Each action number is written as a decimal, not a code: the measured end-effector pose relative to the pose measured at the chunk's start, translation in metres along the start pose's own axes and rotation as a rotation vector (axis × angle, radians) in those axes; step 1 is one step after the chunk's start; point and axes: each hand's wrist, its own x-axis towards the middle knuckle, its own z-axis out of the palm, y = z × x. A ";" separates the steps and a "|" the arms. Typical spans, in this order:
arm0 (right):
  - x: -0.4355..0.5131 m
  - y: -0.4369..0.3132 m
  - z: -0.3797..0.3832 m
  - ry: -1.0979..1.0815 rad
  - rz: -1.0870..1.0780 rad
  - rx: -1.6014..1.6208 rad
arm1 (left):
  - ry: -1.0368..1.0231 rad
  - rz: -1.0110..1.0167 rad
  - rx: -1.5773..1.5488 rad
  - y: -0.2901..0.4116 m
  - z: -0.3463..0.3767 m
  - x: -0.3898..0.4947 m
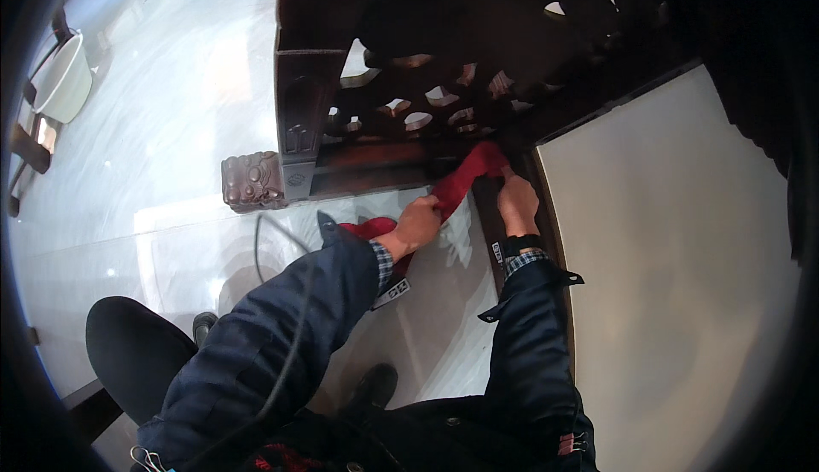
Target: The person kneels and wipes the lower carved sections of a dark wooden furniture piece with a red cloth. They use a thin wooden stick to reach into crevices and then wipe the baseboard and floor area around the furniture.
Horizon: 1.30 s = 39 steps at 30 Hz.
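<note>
A red cloth (455, 189) is stretched between my two hands, low at the corner of a dark carved wooden furniture piece. My left hand (417, 223) is closed around its near length, and a loose red end hangs behind my left wrist. My right hand (518, 204) grips the cloth farther right, above a dark wooden rail (489, 216). The far part of the cloth lies against the base of the openwork carved panel (409, 97). The fingertips of both hands are partly hidden.
A carved wooden foot (253, 181) juts out left of the panel. At the far left, a pale bucket (65, 81) stands by dark wooden legs. A beige panel (665, 267) rises along my right side. A grey cable (301, 325) runs across my left arm.
</note>
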 end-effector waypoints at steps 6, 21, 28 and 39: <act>0.002 0.003 0.039 0.073 -0.050 0.157 | -0.037 -0.290 -0.190 0.014 0.009 -0.034; -0.092 -0.034 0.098 0.137 -0.501 0.833 | 0.245 -0.423 -0.361 0.010 -0.032 -0.136; -0.152 -0.127 0.155 -0.181 -0.691 0.868 | 0.360 -0.710 -0.598 0.000 -0.031 -0.172; -0.100 -0.126 0.145 -0.019 -0.708 0.460 | 0.581 -0.727 -0.719 -0.013 -0.055 -0.154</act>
